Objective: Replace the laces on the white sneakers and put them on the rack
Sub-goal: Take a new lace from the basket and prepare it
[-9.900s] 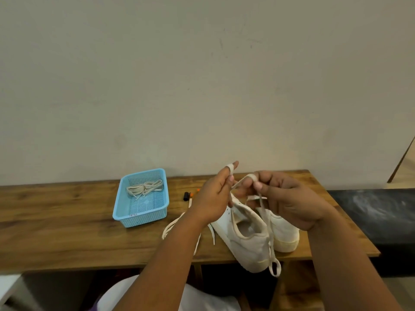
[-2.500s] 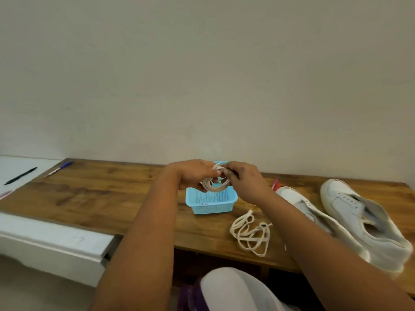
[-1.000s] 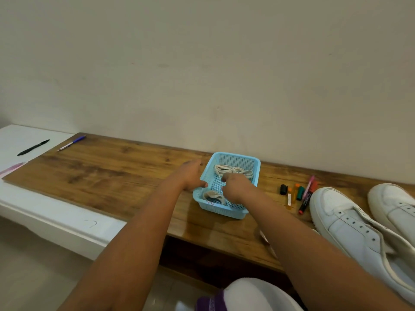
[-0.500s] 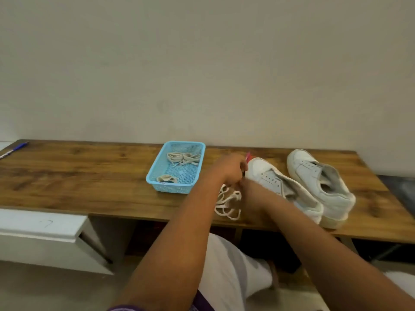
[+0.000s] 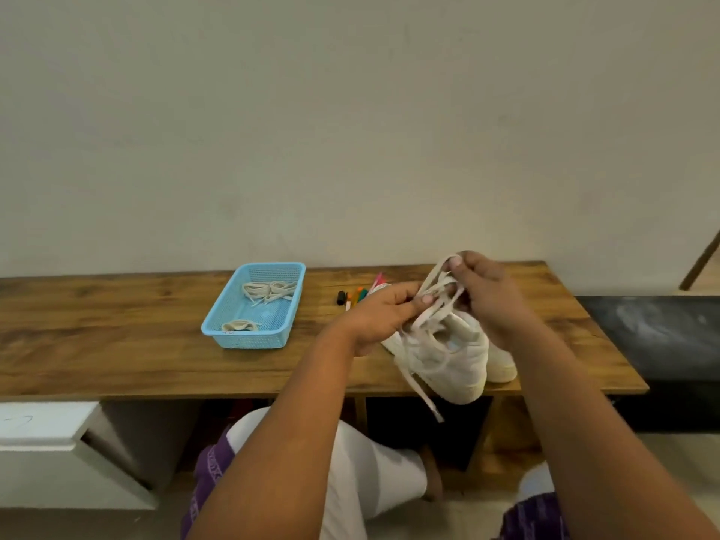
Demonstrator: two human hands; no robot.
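White lace (image 5: pixel 428 329) had risen off the bench (image 5: pixel 117 344); both hands, left (image 5: pixel 383 317) and right (image 5: pixel 489 298), pinched it above the near-heeled sneaker (image 5: pixel 448 356).

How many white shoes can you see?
2. One sneaker stands at the table's front edge under both hands; the second sneaker peeks out right behind it, mostly hidden.

Head-worn wide-angle view, facing forward and down, close over wooden bench (image 5: pixel 117 337)

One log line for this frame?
left hand: pinches lace | right hand: pinches lace | sneaker: on bench
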